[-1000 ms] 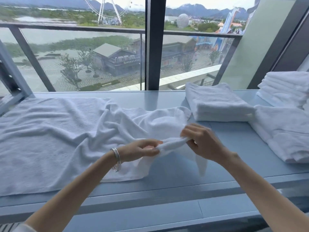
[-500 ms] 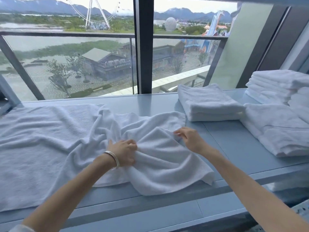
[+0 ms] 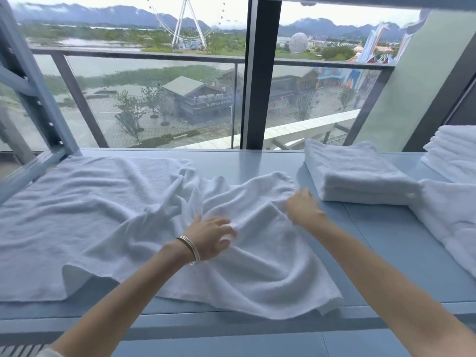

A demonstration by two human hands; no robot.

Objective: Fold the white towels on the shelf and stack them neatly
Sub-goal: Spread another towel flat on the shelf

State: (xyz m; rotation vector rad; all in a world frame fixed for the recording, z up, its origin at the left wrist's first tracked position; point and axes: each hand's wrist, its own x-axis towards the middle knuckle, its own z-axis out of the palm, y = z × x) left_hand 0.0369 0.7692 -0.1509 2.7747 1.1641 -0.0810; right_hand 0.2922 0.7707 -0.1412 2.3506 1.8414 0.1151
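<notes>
My left hand [image 3: 211, 235] lies flat on the rumpled white towel [image 3: 108, 217] with its fingers spread and relaxed, holding nothing; a bracelet [image 3: 190, 247] sits on that wrist. My right hand [image 3: 304, 210] rests on the towel's far right part, fingers bent down into the cloth, though I cannot tell whether they pinch it. The towel is spread across the left and middle of the shelf [image 3: 386, 240]. A folded towel [image 3: 358, 176] lies just right of it, with more folded towels [image 3: 453, 215] at the far right.
</notes>
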